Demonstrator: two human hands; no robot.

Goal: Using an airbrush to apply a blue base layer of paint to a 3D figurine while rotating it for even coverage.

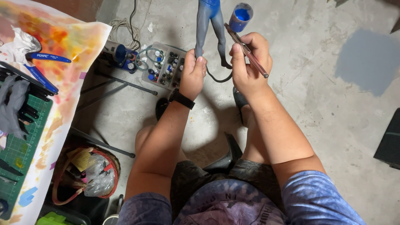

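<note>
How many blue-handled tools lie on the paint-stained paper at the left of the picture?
2. One blue-handled tool lies near the crumpled tissue; the other lies just below it, angled toward the green cutting mat. More may be hidden off-frame.

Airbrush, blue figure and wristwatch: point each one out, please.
airbrush (246, 51), head view, on its slim barrel above the right hand.
blue figure (203, 25), head view, on its left-side leg.
wristwatch (181, 99), head view, on the black strap.
</note>
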